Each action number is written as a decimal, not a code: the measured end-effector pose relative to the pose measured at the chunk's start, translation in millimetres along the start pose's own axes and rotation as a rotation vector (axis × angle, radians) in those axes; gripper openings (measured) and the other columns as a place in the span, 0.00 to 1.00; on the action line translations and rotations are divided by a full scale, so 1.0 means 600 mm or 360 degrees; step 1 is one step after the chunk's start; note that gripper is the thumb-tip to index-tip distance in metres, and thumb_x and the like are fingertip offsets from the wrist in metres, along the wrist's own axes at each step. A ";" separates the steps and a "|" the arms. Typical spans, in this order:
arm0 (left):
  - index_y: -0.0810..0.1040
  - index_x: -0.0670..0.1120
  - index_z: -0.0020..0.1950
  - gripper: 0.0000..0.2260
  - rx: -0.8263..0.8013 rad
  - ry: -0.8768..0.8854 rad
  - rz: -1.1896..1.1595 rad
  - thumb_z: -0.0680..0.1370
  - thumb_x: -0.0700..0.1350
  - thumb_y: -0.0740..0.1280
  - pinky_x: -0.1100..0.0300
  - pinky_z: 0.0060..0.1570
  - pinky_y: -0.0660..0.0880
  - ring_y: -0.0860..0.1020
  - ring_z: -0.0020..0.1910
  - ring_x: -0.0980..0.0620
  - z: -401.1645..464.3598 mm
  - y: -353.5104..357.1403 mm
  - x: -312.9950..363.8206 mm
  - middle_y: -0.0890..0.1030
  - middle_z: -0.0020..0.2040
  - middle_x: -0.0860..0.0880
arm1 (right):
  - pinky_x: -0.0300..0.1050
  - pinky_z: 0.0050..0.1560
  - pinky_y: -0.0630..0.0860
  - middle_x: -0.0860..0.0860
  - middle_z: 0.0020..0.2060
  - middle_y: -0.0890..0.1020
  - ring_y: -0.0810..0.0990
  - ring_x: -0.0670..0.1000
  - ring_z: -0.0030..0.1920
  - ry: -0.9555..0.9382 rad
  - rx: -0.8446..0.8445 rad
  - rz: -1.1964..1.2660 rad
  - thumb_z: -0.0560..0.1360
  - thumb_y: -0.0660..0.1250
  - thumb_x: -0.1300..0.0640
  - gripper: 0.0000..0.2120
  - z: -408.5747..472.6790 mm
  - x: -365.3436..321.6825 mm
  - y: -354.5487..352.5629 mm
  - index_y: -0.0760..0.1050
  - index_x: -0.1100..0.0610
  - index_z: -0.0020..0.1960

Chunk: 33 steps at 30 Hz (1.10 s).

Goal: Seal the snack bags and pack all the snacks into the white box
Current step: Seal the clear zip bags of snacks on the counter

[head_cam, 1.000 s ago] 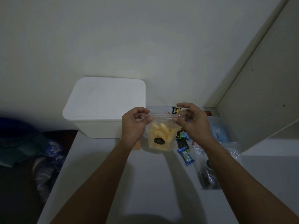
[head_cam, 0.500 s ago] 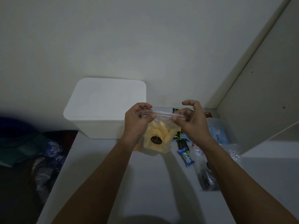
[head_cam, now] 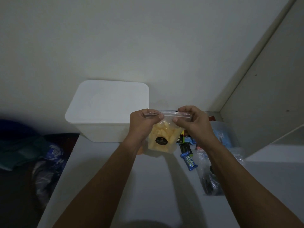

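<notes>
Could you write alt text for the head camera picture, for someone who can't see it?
Two hands, left and right, pinch the zip strip of a clear bag of yellow snacks above a white table. A lidded white box stands behind; wrapped snacks lie right.

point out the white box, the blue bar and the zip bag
white box (head_cam: 108, 102), head view, lid top
blue bar (head_cam: 190, 161), head view, wrapper middle
zip bag (head_cam: 162, 140), head view, black label

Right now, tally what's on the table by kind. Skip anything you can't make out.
White box, lid on: 1
Clear zip bags: 2, the bag of yellow snacks pinched at its top strip by the left hand and right hand, and a bag of dark snacks lying at right
Blue wrapped bar: 1
Total: 4
More small wrappers lie behind the right hand, too hidden to count.
</notes>
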<state>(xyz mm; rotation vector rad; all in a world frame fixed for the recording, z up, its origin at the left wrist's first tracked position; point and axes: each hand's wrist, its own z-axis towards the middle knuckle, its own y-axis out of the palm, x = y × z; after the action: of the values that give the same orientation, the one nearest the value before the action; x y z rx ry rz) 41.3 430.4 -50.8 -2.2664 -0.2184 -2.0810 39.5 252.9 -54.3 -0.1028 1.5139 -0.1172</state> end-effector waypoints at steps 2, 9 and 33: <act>0.83 0.48 0.35 0.07 -0.0017 0.0016 -0.0015 0.67 0.36 0.76 0.62 0.38 0.78 0.82 0.34 0.57 -0.002 0.004 0.003 0.83 0.31 0.53 | 0.44 0.43 0.81 0.58 0.42 0.84 0.83 0.51 0.42 0.0005 -0.0037 -0.0002 0.70 0.74 0.61 0.07 0.000 0.000 0.001 0.80 0.61 0.46; 0.85 0.44 0.43 0.08 -0.0162 -0.0028 -0.0058 0.65 0.39 0.78 0.53 0.49 0.80 0.84 0.43 0.51 -0.003 0.000 0.004 0.86 0.40 0.47 | 0.39 0.41 0.80 0.55 0.40 0.85 0.84 0.50 0.41 -0.0017 0.0000 0.0109 0.69 0.74 0.63 0.06 -0.003 -0.007 0.002 0.83 0.62 0.45; 0.85 0.43 0.41 0.06 -0.0151 -0.0038 -0.0039 0.66 0.40 0.78 0.45 0.51 0.80 0.84 0.44 0.45 -0.009 0.007 0.008 0.86 0.40 0.44 | 0.37 0.36 0.79 0.54 0.37 0.85 0.84 0.49 0.37 0.0061 -0.0071 0.0131 0.69 0.74 0.62 0.04 -0.007 -0.026 -0.003 0.82 0.61 0.42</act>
<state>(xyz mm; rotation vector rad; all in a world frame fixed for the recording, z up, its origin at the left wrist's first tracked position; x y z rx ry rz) 37.1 425.9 -45.6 -2.3543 -0.1521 -2.1208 34.5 253.4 -39.0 -0.0739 1.5569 -0.0195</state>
